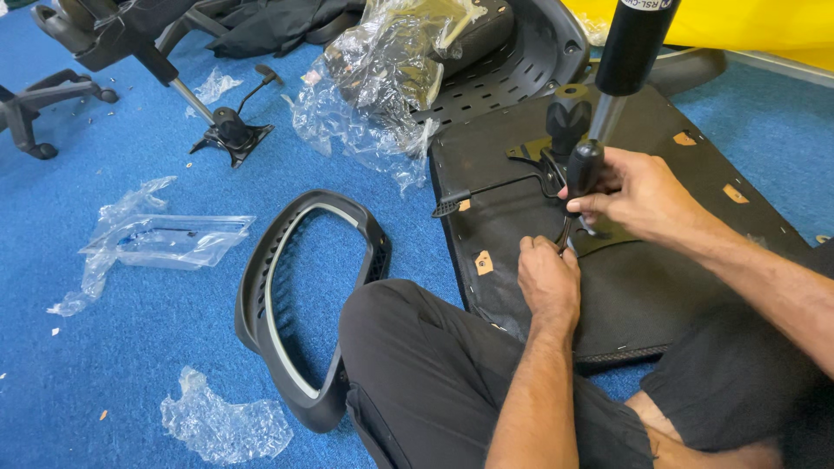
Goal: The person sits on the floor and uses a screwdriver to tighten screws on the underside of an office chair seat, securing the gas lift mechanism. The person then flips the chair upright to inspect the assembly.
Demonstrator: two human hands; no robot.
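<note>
An upturned black chair seat (660,278) lies in front of me with its metal mechanism plate (532,152) and a thin lever (486,193) on top. My right hand (638,195) grips the black handle of a screwdriver (584,169), held upright over the plate. My left hand (547,280) pinches at the tool's tip where it meets the seat; what it holds is hidden. A black gas-lift cylinder (632,43) stands up from the mechanism just behind my right hand.
A black and grey curved backrest frame (287,295) leans by my left knee. Crumpled clear plastic wraps (156,239) (228,426) lie on the blue carpet (104,347). More plastic (382,78) covers chair parts at the back. A chair base (52,95) and another mechanism (230,135) lie far left.
</note>
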